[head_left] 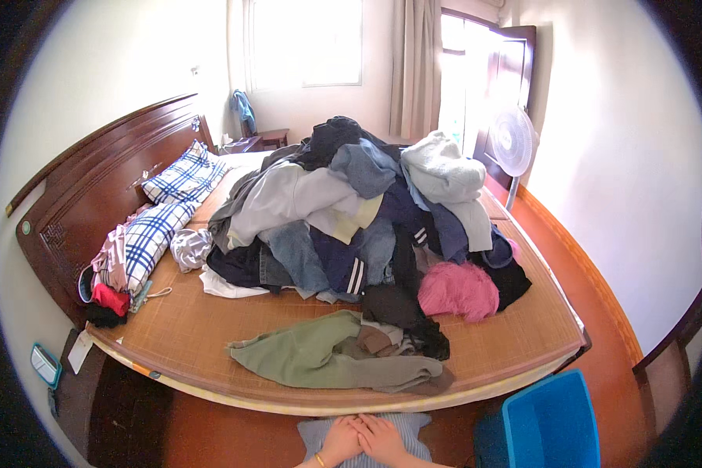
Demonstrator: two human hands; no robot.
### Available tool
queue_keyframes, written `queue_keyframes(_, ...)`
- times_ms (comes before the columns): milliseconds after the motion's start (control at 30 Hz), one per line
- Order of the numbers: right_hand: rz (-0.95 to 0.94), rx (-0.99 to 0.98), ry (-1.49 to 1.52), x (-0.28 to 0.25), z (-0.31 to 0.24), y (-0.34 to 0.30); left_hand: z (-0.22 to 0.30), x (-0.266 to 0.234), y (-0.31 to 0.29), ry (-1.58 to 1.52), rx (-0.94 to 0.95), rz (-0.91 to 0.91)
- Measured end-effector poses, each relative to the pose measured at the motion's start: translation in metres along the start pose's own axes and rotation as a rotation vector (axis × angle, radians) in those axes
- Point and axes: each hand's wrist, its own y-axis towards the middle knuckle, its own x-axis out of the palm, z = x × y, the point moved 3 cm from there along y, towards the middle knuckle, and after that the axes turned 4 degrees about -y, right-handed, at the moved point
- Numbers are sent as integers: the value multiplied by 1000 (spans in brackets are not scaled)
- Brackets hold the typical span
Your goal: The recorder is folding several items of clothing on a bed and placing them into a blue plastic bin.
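My left hand and my right hand rest one over the other at the bottom middle, just in front of the bed. The right hand's fingers lie stretched across the left, partly covering its fingers. Neither hand holds anything that I can see. Under them is a blue-grey striped cloth; whether it is worn or loose I cannot tell. Closest on the bed lies a green garment, spread sideways near the edge. Behind it rises a big heap of clothes, with a pale sweatshirt, jeans and a fluffy pink piece.
A blue plastic bin stands on the floor at the right, by the bed's corner. Checked pillows lie along the dark wooden headboard. A standing fan is at the far right, near an open door.
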Motion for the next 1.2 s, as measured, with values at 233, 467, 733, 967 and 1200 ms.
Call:
queue_keyframes(233,-128,169,57,11,-9,-18,-1,-3,1,-26,15,50)
queue_keyframes(467,46,509,798,-8,60,55,-34,-22,71,-1196,-573,-74)
queue_keyframes(733,483,116,374,-10,80,136,-83,-27,154,-2271,-202,226)
queue_keyframes(967,299,0,165,5,82,129,-83,-15,147,-2109,-180,198)
queue_keyframes(1200,340,171,330,6,78,134,-90,-13,144,-2137,-44,136)
